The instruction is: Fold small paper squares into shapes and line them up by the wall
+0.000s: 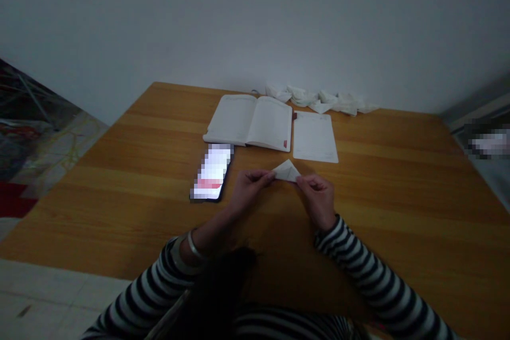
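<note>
A small piece of white paper (287, 171), folded into a triangle with its point facing away from me, is held between my two hands. My left hand (250, 187) pinches its left corner between thumb and fingers. At the right corner, my right hand (319, 195) has the same kind of pinch. Just left of my left hand lies a phone (211, 172) with a lit screen, partly blurred out. Beyond the folded paper, a loose white sheet (315, 138) rests flat on the table.
An open notebook (235, 117) lies on the wooden table (398, 180) behind the phone. Several crumpled or folded white papers (319, 98) line the table's back edge by the wall (255, 21). Dark hair hangs low in front of my view.
</note>
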Demonstrator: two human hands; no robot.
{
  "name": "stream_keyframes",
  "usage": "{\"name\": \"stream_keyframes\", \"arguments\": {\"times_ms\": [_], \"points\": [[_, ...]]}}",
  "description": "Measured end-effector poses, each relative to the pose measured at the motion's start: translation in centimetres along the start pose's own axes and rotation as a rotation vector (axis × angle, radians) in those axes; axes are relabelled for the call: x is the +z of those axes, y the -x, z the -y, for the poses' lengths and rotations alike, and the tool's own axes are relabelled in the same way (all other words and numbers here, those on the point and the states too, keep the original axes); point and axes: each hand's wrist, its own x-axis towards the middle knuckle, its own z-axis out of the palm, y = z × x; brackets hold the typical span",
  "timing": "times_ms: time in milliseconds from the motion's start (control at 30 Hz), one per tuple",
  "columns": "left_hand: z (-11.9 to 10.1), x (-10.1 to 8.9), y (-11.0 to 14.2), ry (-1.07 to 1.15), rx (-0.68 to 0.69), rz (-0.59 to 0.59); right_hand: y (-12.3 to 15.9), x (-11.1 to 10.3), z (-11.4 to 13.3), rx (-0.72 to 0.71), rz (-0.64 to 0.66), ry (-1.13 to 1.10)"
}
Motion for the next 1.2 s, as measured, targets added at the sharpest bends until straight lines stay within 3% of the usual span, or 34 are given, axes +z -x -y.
{"name": "stream_keyframes", "arguments": {"times_ms": [167,567,733,867,1200], "points": [[-0.3,0.6,0.3,0.012,0.008,-0.082,0.3,0.9,0.6,-0.019,-0.073,-0.001],[-0.2,1.7,0.6,0.120,-0.008,-0.190,0.5,1.4,0.7,-0.004,-0.035,0.018],[0.0,1.8,0.6,0.201,-0.039,-0.119,0.4,1.4,0.7,-0.026,-0.060,0.020],[0.0,1.8,0.8,0.090,-0.005,-0.032,0.4,1.6,0.6,-0.030,-0.085,-0.048],[0.3,0.9,0.4,-0.065,0.010,0.012,0.4,1.4,0.4,0.045,-0.042,-0.056]]}}
